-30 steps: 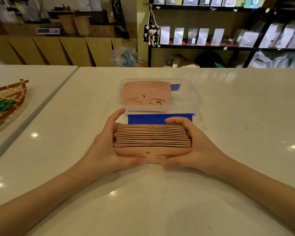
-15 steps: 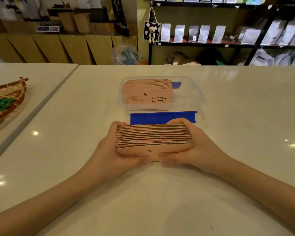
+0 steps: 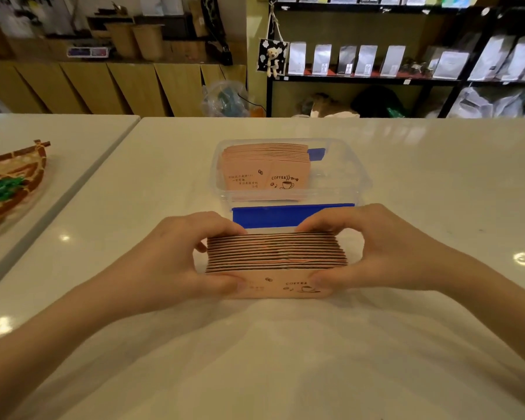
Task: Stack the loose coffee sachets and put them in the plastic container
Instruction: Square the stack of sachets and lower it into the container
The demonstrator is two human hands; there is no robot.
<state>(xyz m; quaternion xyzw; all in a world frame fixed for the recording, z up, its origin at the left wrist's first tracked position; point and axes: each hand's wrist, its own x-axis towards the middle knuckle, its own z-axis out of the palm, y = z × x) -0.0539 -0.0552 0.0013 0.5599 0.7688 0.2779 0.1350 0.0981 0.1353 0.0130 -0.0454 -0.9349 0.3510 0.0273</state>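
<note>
Both hands, left hand [image 3: 176,262] and right hand [image 3: 385,253], grip sachet stack [image 3: 276,256] at ends. Square edges, squeeze evenly, lift into plastic container [image 3: 353,168] right gap.

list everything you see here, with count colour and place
held sachet stack: one, pink, near the table's front, between both hands
sachets in container: one row, pink, standing at its left
plastic container: one, clear, table centre
lid: one, blue, flat before the container
table: one, white
basket: one, woven brown, left table
shelf pouches: several, silver, back right
left hand: grips the stack's left end
right hand: grips the right end
</note>
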